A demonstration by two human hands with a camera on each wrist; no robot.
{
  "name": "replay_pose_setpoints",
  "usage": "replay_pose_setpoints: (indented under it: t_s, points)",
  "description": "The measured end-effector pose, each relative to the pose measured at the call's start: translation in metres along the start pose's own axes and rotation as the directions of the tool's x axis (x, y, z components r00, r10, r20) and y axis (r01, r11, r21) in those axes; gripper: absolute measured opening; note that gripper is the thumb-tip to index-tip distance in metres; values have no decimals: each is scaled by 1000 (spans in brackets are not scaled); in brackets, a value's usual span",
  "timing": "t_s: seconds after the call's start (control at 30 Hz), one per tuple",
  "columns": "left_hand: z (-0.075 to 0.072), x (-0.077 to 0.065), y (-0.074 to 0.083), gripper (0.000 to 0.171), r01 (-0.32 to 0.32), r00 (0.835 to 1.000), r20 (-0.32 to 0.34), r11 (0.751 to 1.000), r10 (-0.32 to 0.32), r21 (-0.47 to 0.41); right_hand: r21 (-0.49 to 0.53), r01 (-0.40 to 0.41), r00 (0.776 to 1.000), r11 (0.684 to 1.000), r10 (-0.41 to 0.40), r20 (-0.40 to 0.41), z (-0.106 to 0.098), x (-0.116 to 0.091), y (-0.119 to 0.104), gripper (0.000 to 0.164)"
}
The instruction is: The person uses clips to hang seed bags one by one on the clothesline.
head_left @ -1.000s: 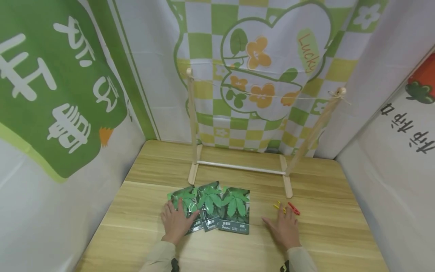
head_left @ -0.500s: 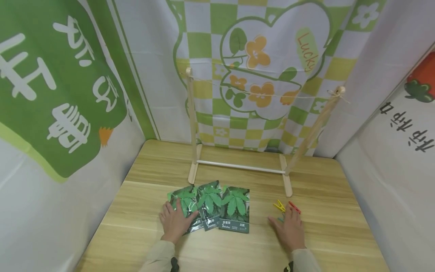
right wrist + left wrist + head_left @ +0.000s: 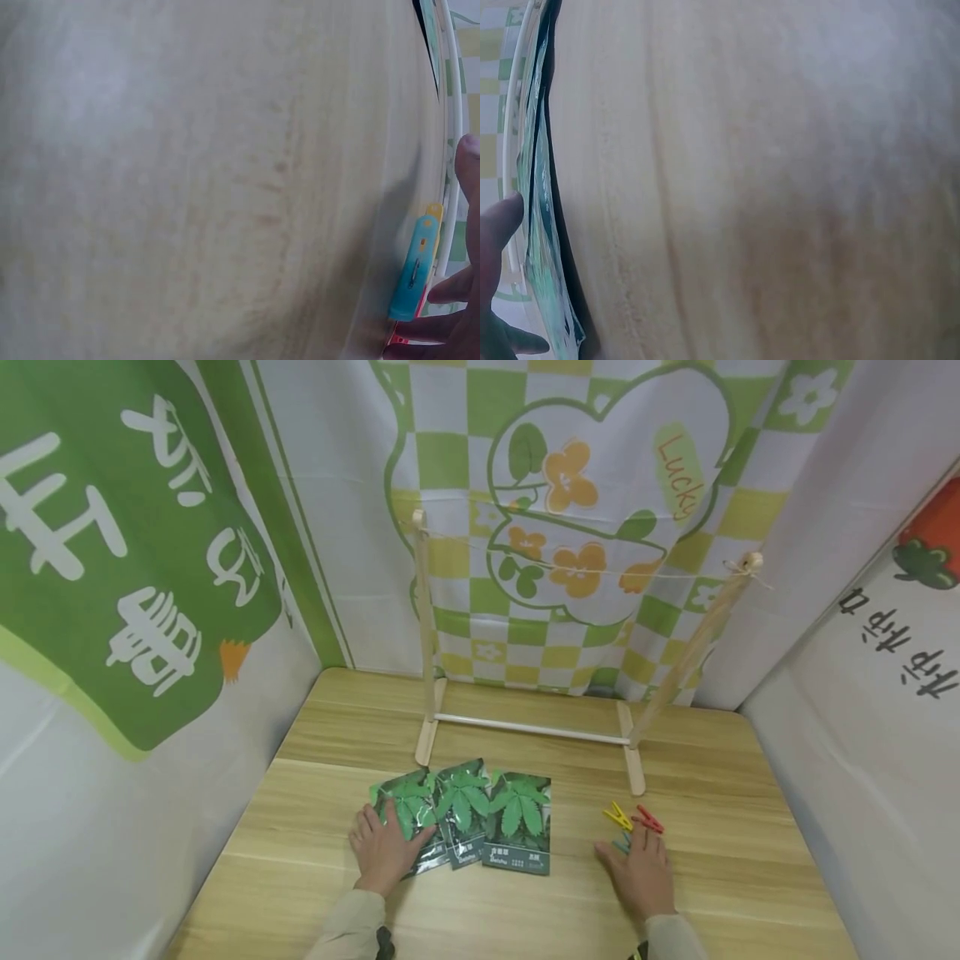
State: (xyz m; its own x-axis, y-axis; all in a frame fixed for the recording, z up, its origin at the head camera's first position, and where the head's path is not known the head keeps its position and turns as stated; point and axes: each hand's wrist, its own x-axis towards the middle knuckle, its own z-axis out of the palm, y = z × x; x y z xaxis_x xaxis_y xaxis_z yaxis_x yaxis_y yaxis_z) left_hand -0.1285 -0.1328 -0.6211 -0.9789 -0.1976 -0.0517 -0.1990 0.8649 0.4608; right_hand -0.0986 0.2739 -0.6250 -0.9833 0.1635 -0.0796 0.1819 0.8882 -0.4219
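Observation:
Three green seed packets lie overlapping in a fan on the table: a left packet (image 3: 411, 810), a middle packet (image 3: 462, 814) and a right packet (image 3: 517, 822). My left hand (image 3: 386, 852) rests with spread fingers on the lower left of the left packet. My right hand (image 3: 641, 872) lies by several small clothespins, fingers extended and thumb apart. A yellow clothespin (image 3: 617, 815) and a red clothespin (image 3: 649, 818) lie just beyond its fingertips. Near the thumb, partly hidden, is a blue clothespin (image 3: 412, 270), clearer in the right wrist view.
Behind the packets stands a wooden rack with a left post (image 3: 424, 618), a right post (image 3: 693, 647) and a white bottom rod (image 3: 532, 728). A thin string (image 3: 600, 571) is tied between the post tops. Printed cloth (image 3: 450, 460) hangs behind the wood-grain table (image 3: 480, 918).
My right hand has shifted slightly right and back, uncovering more of the yellow clothespin and part of the blue one. My left hand has slid a little left on the packet.

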Motion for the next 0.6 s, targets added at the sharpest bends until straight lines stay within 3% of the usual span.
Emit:
replay_pose_setpoints:
  t_s: [0.23,0.6]
  points:
    - [1,2,1,101,30,1000,3,1000,-30,8,-27,-9,1000,1000,8,-12,1,2,-1,91]
    - [4,6,3,100,46,997,-57,999,-45,5,-28,-23,992,999,19,-128,6,6,0,72]
